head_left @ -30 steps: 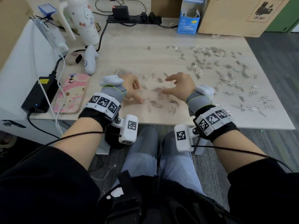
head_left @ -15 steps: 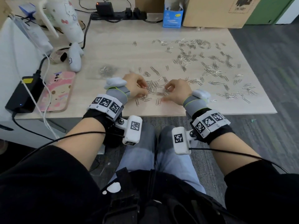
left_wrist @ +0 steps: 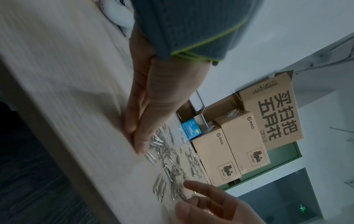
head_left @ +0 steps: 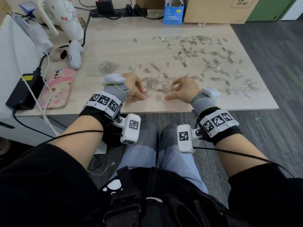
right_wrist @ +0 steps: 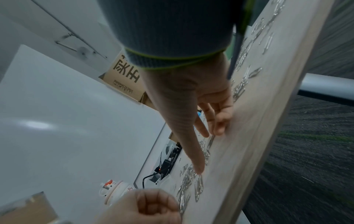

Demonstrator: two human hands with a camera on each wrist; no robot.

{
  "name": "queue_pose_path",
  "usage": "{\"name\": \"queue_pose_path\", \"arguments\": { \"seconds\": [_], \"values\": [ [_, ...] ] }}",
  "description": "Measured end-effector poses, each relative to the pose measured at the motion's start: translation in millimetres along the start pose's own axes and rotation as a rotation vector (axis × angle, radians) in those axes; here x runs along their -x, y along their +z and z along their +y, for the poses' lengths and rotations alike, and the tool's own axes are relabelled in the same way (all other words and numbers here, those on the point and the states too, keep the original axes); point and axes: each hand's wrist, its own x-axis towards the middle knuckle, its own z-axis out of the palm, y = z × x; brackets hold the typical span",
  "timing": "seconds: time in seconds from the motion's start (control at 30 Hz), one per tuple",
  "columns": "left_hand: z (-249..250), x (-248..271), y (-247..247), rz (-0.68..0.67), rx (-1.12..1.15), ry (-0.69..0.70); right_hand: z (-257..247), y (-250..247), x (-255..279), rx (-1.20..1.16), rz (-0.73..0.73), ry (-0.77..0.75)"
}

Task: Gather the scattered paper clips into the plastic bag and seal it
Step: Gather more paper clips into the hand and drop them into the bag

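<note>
Silver paper clips [head_left: 213, 63] lie scattered over the right half of the light wooden table [head_left: 114, 46]. A denser heap of clips [head_left: 157, 86] lies near the front edge between my hands. My left hand [head_left: 133, 89] rests on the table left of the heap, its fingers curled under and its thumb tip at the clips [left_wrist: 172, 163]; I see no clip inside it. My right hand [head_left: 183, 90] is on the heap's right side, with thumb stretched out and fingers loosely spread on the table. The clear plastic bag [head_left: 105, 68] lies flat beyond my left hand and holds some clips.
A phone in a pink case [head_left: 57, 88] and a black power adapter [head_left: 23, 92] with cables lie at the left. White plush toys [head_left: 65, 18], a power strip [head_left: 118, 10], a blue box [head_left: 173, 13] and a cardboard box [head_left: 218, 9] line the back. The table's front edge [head_left: 164, 110] is just behind my wrists.
My hands swept inward, raking clips into a heap near the front edge, then drew slightly apart. The bag now shows beyond the left hand.
</note>
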Motion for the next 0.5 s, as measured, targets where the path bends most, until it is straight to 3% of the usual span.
{"name": "queue_pose_path", "arguments": {
  "seconds": [0.27,0.4,0.5],
  "values": [
    [15,-10,25,0.109,0.138,0.175,-11,21,-1,0.040,0.007,-0.108],
    [11,-18,18,0.176,-0.030,0.283,-15,23,-12,0.011,0.058,-0.085],
    [14,-22,12,0.084,-0.174,0.261,-15,18,-17,-0.106,0.127,-0.112]
  ]
}}
